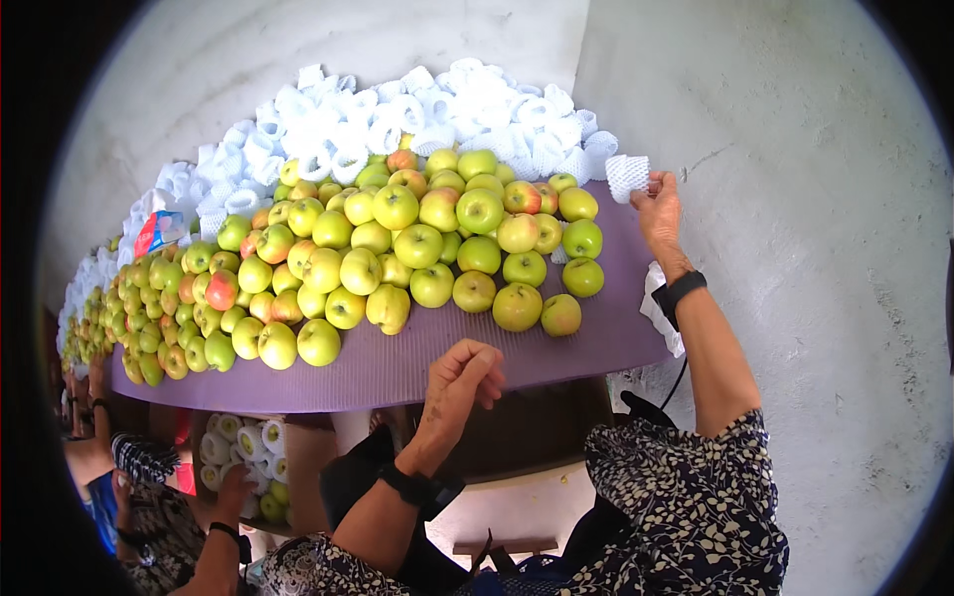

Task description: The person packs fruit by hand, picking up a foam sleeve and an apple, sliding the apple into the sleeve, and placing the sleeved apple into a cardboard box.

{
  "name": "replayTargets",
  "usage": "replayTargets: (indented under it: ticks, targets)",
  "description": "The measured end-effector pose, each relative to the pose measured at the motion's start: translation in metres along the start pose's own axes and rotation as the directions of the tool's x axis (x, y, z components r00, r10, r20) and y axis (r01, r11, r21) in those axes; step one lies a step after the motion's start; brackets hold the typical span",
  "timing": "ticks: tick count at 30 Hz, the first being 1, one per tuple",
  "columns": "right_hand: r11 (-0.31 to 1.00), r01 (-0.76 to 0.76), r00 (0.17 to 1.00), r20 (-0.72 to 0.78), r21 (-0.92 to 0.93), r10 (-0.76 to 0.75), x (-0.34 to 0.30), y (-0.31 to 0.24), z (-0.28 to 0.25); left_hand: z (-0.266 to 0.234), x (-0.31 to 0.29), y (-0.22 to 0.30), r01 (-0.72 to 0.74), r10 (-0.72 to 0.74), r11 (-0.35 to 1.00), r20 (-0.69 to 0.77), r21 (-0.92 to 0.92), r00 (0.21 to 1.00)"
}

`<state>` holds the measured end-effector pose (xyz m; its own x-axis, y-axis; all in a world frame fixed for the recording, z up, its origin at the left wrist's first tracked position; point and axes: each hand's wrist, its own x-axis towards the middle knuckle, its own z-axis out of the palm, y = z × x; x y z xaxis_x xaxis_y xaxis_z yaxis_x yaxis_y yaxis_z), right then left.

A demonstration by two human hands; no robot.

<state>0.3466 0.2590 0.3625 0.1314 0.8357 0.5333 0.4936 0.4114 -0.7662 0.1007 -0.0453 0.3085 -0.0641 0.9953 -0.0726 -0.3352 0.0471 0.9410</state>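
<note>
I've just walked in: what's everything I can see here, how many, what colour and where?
Apples: too many to count, yellow-green, some blushed red, on the table
Table: one, purple, ribbed, in front of the person
Foam nets: a large heap, white, behind the apples
Packet: one, red, blue and white, left among the nets
Crumpled sheet: one, white, table's right end
Box: one, brown, below the table's front edge, holding netted and bare apples
Wall: grey, right and behind
Co-worker's hand: one, at the box; more people far left, count unclear
Wristbands: two, black, person's wrists
Hands: two; right holds one white net; left curled, nothing visible in it
</note>
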Motion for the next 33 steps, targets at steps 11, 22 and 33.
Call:
replayTargets:
  ticks: [11,22,33]
  targets:
    - [0.881,0.468,0.652,0.646,0.069,-0.398,-0.185,-0.172,-0.019,0.005,0.004,0.019,-0.540,0.534,0.838,-0.087,-0.073,0.841]
    - [0.929,0.193,0.760,0.551,0.315,-0.344,-0.223,-0.170,-0.002,-0.028,-0.015,0.024,-0.408,0.404,0.906,-0.060,-0.116,0.913]
    - [0.673,-0.575,0.544,0.832,0.465,-0.110,-0.211,-0.139,-0.006,-0.026,-0.014,0.034,-0.246,0.267,0.952,0.102,-0.182,0.958]
